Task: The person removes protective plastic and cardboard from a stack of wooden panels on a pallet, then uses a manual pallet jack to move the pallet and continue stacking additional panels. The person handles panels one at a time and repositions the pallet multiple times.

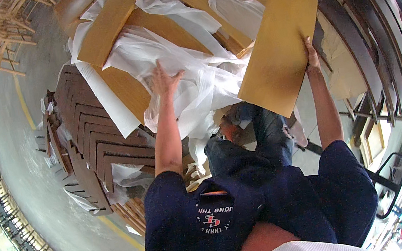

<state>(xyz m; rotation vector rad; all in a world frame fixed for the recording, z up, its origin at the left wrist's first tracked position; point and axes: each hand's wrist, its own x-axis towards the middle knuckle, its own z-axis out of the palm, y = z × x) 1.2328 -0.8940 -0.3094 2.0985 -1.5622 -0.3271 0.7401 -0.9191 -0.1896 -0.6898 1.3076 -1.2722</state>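
A flat yellow-brown wooden panel (280,43) is tilted up on my right side. My right hand (312,56) is closed on its right edge, some fingers hidden behind it. Crumpled white foam sheeting (199,86) spreads across the middle. Over its left part lies my left hand (167,80), fingers apart, touching or just above the sheet. Beyond it, another wooden panel (112,23) rests slantwise on the pile, and more panels (163,28) lie with foam sheets between them.
Dark brown angled wooden pieces (99,121) are stacked at the left. Long dark curved-looking boards (352,10) stand along the right. Wooden chair frames (7,30) occupy the far left. A black metal frame (394,183) is near my right elbow.
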